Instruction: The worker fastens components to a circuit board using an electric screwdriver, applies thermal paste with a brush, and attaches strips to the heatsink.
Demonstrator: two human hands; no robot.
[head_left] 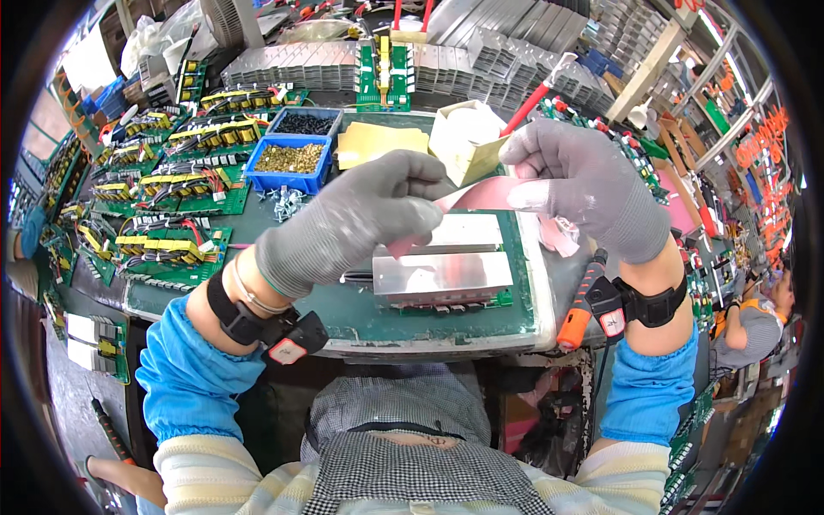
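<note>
Both my hands wear grey gloves and hold one pink strip (485, 196) between them, above the bench. My left hand (356, 215) pinches its left end, fingers curled in. Its other end is between the thumb and fingers of my right hand (584, 180). Below the strip lies a silver metal heatsink block (442, 273), its underside at a green circuit board (481, 300). Crumpled pink strips (560, 236) lie under my right hand. A cream box (468, 142) with white material in it stands just behind the strip.
A blue bin of brass parts (289, 160) and a bin of black screws (305, 123) stand left of yellow sheets (382, 144). Loose screws (287, 204) lie in front. Circuit boards (172, 184) fill the left. An orange-handled screwdriver (584, 300) is at the right edge. Other people work at both sides.
</note>
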